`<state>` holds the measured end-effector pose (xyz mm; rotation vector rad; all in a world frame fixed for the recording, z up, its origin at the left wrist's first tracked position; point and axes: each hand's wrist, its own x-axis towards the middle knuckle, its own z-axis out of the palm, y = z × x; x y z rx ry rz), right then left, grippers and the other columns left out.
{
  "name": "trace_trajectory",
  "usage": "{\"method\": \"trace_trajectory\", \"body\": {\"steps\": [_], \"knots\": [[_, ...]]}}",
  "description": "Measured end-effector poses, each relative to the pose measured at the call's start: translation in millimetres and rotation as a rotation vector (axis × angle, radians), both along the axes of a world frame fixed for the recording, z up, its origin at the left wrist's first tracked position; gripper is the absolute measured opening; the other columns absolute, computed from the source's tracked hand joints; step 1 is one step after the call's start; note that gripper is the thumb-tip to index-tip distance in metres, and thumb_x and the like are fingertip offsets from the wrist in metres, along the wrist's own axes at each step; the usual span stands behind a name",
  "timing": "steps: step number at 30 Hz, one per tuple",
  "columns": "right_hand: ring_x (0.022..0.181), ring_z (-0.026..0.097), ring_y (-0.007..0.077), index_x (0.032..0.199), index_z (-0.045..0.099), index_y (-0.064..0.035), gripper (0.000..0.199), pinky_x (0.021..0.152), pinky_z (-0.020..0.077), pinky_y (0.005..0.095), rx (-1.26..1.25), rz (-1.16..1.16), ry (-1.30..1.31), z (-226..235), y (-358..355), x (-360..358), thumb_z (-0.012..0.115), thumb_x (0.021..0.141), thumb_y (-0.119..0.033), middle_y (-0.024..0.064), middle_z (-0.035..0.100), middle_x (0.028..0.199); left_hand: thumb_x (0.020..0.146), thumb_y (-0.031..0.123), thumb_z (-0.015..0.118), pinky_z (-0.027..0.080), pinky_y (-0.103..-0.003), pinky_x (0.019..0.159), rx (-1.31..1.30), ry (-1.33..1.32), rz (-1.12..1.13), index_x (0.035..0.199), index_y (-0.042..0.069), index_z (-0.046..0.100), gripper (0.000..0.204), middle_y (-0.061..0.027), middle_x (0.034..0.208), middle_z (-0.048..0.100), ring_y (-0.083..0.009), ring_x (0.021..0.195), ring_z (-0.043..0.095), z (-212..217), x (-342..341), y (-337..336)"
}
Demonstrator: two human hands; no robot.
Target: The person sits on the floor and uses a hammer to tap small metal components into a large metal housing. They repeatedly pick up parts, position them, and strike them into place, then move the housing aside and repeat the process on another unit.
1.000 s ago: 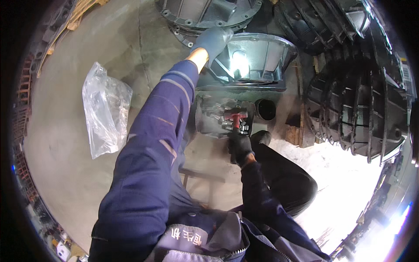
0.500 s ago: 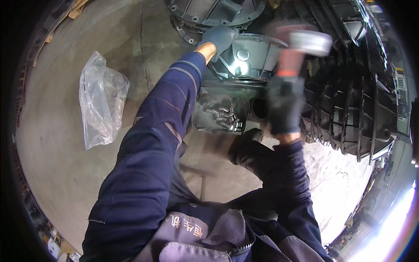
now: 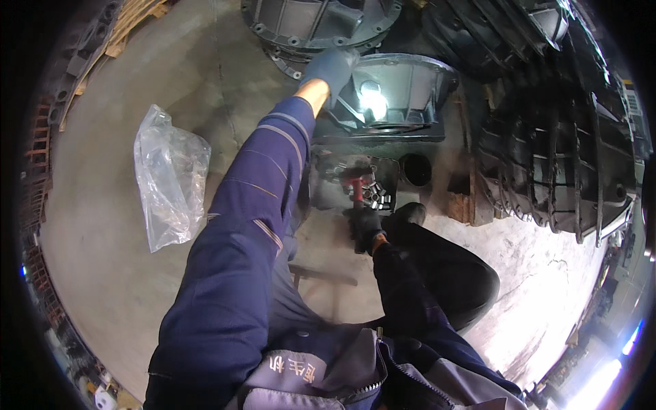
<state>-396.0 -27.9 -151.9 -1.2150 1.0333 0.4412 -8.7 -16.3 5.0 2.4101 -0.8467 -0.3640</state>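
Note:
My left hand (image 3: 330, 70), in a grey glove, reaches far ahead and grips the left edge of a bowl-shaped grey metal housing (image 3: 403, 85). Bright light falls inside that housing, which stands tilted on a dark block. My right hand (image 3: 365, 229), in a dark glove, is closed round the handle of a hammer (image 3: 357, 191) with a red shaft. The hammer's head is hard to make out over a shallow tray (image 3: 324, 199). Several short metal sleeves (image 3: 376, 196) lie loose in the tray, partly covered by the hammer.
Another flanged housing (image 3: 321, 27) stands beyond the left hand. Large ribbed dark castings (image 3: 547, 157) fill the right side. A clear plastic bag (image 3: 171, 181) lies on the floor at left. A dark round opening (image 3: 415, 169) sits beside the tray.
My right hand has swung the hammer down and left, from beside the housing to over the tray. My left hand still holds the housing's edge.

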Motion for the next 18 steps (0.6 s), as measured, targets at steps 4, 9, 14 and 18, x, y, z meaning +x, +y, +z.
{"method": "trace_trajectory", "body": {"steps": [4, 9, 14, 18], "knots": [[0.07, 0.067, 0.0359, 0.096, 0.074, -0.0047, 0.032, 0.063, 0.0528, 0.0519, -0.77, 0.443, -0.032, 24.4, -5.9, 23.8, 0.058, 0.098, -0.032, 0.017, 0.068, 0.076, 0.103, 0.043, 0.04, 0.049, -0.05, 0.103, 0.089, 0.116, 0.16, 0.125, 0.004, 0.069, 0.053, -0.0256, 0.132, 0.064, -0.0439, 0.121, 0.063, 22.2, -7.2, -1.6], [0.092, 0.067, 0.0424, 0.112, 0.067, -0.0052, 0.034, 0.081, 0.0537, 0.0515, -1.279, 0.117, -0.422, 147.6, -71.7, 112.1, 0.073, 0.085, -0.025, 0.0203, 0.071, 0.101, 0.102, 0.05, 0.039, 0.049, -0.049, 0.106, 0.111, -0.005, 0.249, 0.121, 0.0, 0.072, 0.062, -0.0264, 0.127, 0.067, -0.044, 0.122, 0.063, 69.1, -23.2, 10.5], [0.103, 0.068, 0.0426, 0.117, 0.069, -0.0026, 0.055, 0.09, 0.0551, 0.0478, -1.319, 0.514, -0.419, 208.5, -87.7, 209.2, 0.075, 0.079, -0.042, 0.024, 0.07, 0.115, 0.1, 0.048, 0.042, 0.05, -0.051, 0.101, -0.171, 0.06, 0.337, 0.117, -0.001, 0.072, 0.06, -0.0301, 0.121, 0.067, -0.0467, 0.117, 0.063, 100.7, -41.8, 43.0], [0.096, 0.071, 0.0386, 0.096, 0.075, -0.0016, 0.047, 0.084, 0.0564, 0.0452, -1.295, 0.762, -0.293, 238.4, -95.8, 240.4, 0.078, 0.074, -0.043, 0.0228, 0.073, 0.101, 0.096, 0.046, 0.051, 0.051, -0.053, 0.098, -0.178, 0.092, 0.473, 0.117, 0.0, 0.072, 0.055, -0.0313, 0.118, 0.068, -0.0479, 0.113, 0.064, 77.8, -46.4, 61.1]]}}
